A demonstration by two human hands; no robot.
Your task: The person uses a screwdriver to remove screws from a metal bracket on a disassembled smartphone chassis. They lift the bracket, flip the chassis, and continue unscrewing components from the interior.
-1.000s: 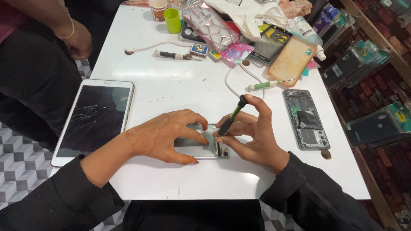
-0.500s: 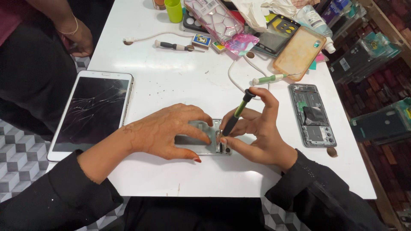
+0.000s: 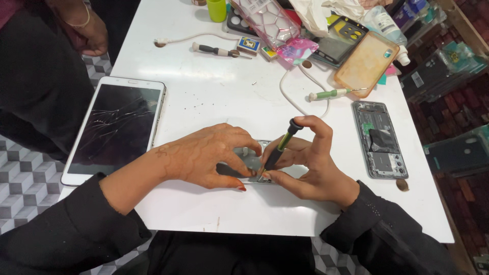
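Observation:
My left hand (image 3: 209, 153) lies flat over an opened phone body (image 3: 249, 164) on the white table (image 3: 204, 97), pinning it down; most of the phone is hidden under the fingers. My right hand (image 3: 310, 163) grips a small black and green screwdriver (image 3: 279, 147), held tilted with its tip down on the phone near the lower right edge. My right index finger rests on the screwdriver's cap.
A tablet with a cracked screen (image 3: 114, 130) lies at the left edge. An opened phone (image 3: 379, 138) sits at the right. Two more screwdrivers (image 3: 333, 93) (image 3: 216, 50), a white cable (image 3: 290, 91), phone cases (image 3: 364, 63) and clutter fill the far side. Another person (image 3: 76, 25) sits at top left.
The camera has tilted slightly, so the far clutter has slid up the frame. Both hands stay on the phone, the screwdriver still upright on it.

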